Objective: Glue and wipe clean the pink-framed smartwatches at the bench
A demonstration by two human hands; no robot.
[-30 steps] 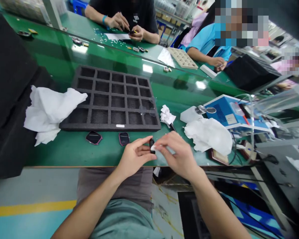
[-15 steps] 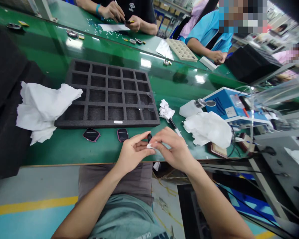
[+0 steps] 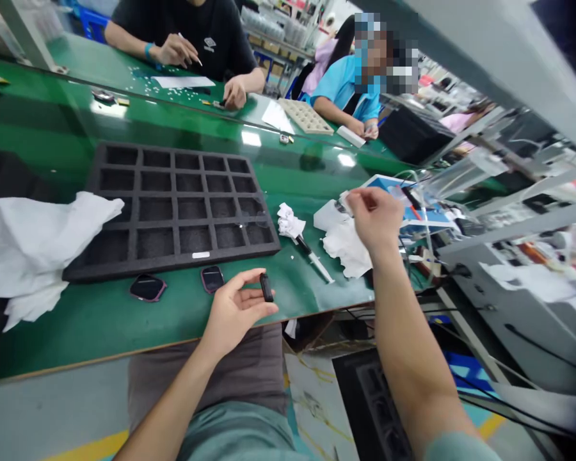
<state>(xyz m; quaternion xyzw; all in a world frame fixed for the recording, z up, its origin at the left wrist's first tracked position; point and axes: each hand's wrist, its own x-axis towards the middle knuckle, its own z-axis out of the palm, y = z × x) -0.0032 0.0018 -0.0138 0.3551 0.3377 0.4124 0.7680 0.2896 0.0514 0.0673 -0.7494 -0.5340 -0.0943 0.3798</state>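
Observation:
My left hand (image 3: 235, 307) pinches a small black watch case (image 3: 266, 287) between thumb and fingers, just above the near edge of the green table (image 3: 100, 320). My right hand (image 3: 377, 214) is raised to the right, fingers curled in a pinch above a crumpled white cloth (image 3: 348, 246); what it holds is too small to make out. Two dark watch cases, one (image 3: 147, 287) and another (image 3: 212, 278), lie on the table left of my left hand, in front of a black foam tray (image 3: 173, 208) of empty cells.
A syringe (image 3: 314, 259) lies beside a small wad of tissue (image 3: 289, 224). A big white cloth (image 3: 33, 243) sits at the left. A blue device (image 3: 403, 198) with tubing stands right. Across the table, two people work over small parts and a beige tray (image 3: 304, 115).
My right hand left the watch case and rose up and right toward the blue device. My left hand kept the case. The view shifted, turning right.

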